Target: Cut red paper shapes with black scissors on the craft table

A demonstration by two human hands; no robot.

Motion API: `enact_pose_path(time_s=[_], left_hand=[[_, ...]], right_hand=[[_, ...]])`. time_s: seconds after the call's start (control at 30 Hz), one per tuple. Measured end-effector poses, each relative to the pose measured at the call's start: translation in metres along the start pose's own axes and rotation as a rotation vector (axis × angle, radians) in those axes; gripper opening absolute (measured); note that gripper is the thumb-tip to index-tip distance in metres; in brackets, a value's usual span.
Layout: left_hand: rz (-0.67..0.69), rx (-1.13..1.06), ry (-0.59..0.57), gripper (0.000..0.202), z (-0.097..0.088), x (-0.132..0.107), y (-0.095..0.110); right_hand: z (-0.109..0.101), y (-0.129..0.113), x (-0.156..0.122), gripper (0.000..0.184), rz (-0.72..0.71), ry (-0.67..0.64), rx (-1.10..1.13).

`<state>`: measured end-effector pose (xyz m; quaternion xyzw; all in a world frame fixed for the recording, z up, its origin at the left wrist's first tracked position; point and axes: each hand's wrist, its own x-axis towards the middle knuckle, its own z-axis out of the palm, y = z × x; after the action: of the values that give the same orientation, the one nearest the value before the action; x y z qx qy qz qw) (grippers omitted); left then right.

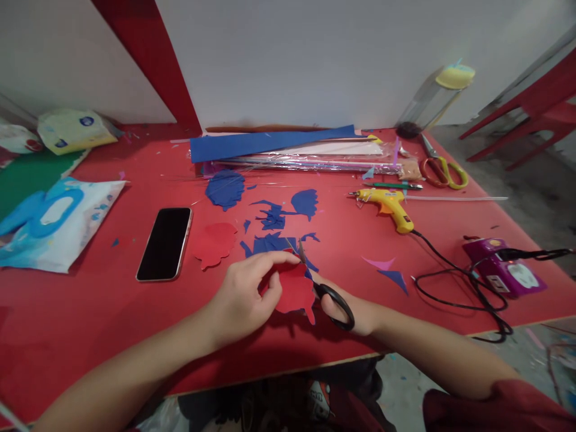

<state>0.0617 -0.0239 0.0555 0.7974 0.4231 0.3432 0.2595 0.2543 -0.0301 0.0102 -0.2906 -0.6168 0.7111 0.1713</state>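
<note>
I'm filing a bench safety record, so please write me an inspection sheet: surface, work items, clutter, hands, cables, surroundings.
Surface: red table, scraps scattered across its middle.
Work items: red cutout and black-handled scissors, both held.
Clutter: blue scraps, phone with dark screen, glue gun on its side, spare scissors with red and yellow handles.
Hands: left hand holds the cutout; right hand holds the black-handled scissors at its edge.
Cables: black cord from the glue gun, loosely looped beside a purple box.
Surroundings: pale wall behind, red chair at far right.
</note>
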Motion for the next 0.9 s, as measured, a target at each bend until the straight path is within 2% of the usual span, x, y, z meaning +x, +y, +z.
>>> enact_pose_path(time_s=[0.13,0.23,0.43,0.6,0.77,0.9], left_hand=[[0.001,0.0,0.002,0.028,0.001,0.0,-0.002],[0.003,0.005,-0.004,0.028,0.001,-0.001,-0.003],[0.019,0.029,-0.012,0.028,-0.001,-0.001,-0.004],[0.005,0.046,-0.015,0.028,-0.002,0.001,-0.004],[0.004,0.056,-0.011,0.028,-0.003,0.001,-0.005],[0.014,0.074,-0.018,0.026,-0.003,0.001,-0.005]], right_hand=[[0.0,0.001,-0.001,0.066,-0.03,0.082,-0.076],[0.001,0.003,0.0,0.068,-0.028,0.094,-0.101],[-0.001,0.003,0.001,0.069,0.014,0.067,0.012],[-0.003,0.001,0.003,0.06,0.048,0.089,0.159],[-0.006,0.006,0.01,0.043,-0.089,0.218,0.334],[-0.008,0.008,0.011,0.041,-0.155,0.272,0.367]])
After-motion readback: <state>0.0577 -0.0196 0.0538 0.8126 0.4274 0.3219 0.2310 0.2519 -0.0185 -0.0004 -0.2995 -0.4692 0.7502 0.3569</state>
